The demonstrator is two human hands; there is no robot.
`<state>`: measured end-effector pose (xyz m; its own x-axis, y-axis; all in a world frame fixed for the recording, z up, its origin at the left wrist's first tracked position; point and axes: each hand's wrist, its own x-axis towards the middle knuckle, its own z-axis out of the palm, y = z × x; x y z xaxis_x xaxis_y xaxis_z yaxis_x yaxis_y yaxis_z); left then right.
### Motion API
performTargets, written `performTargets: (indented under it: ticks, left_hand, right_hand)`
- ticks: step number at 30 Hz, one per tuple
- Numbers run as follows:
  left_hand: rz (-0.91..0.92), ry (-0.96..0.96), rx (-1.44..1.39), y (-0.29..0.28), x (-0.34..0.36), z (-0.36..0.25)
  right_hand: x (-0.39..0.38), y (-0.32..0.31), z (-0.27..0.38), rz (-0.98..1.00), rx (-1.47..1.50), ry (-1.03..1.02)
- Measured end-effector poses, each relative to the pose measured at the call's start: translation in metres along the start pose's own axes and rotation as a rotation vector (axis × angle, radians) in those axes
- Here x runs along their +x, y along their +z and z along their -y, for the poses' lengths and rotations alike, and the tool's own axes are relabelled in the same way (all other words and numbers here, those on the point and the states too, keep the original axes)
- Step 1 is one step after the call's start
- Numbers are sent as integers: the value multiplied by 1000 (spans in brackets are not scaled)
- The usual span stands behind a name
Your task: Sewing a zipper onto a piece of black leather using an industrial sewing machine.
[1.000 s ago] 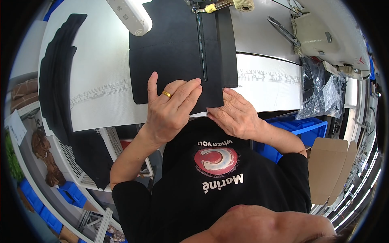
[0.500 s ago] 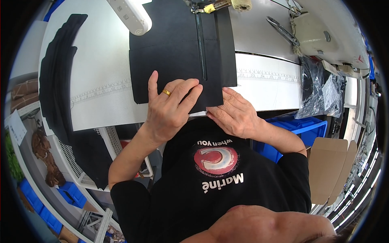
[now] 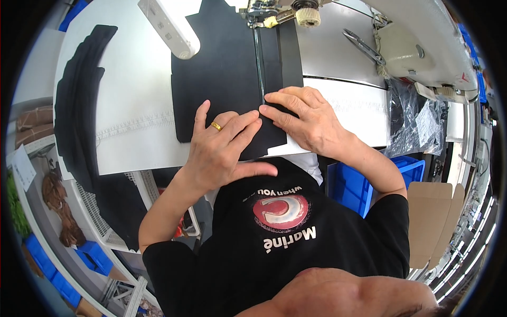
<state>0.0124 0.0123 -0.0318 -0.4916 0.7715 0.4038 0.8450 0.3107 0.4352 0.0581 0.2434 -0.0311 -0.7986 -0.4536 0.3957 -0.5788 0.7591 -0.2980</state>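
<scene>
A black panel (image 3: 211, 68) of fabric or leather-like sheet lies on the white table under the sewing machine's presser foot (image 3: 254, 24). Down it runs a dark zipper (image 3: 259, 58), straight from the foot toward me. My left hand (image 3: 219, 145), a gold ring on one finger, rests on the panel's near part with fingers spread and thumb stuck out past the near edge. Across from it, my right hand (image 3: 311, 119) lays its outstretched fingertips beside the zipper's near end. The tips of both hands almost meet there.
Stacked black pieces (image 3: 79, 100) hang over the table's left edge. A white rounded device (image 3: 171, 31) juts in above the panel. Thread snips (image 3: 363, 46) lie near the machine body (image 3: 422, 42), with a clear plastic bag (image 3: 417, 116) nearer. Blue bins (image 3: 351, 185) stand below.
My right hand has moved from the panel's near right corner up onto it beside the zipper. My left thumb has come out from the near edge. The panel's right flap looks shifted.
</scene>
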Motion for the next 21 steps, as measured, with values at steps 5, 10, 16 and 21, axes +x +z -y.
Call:
performTargets:
  ticks: [5,10,16,21]
  left_hand:
    - [-24,36,122,-6,42,45]
    - [-82,61,136,4,62,65]
    - [-95,73,205,3,63,64]
    - [-70,56,135,0,64,67]
  right_hand:
    - [5,-5,3,63,-45,-57]
    - [3,-4,3,82,-36,-52]
    - [4,-3,-2,69,-9,-52]
    - [8,-3,-4,65,-8,-57]
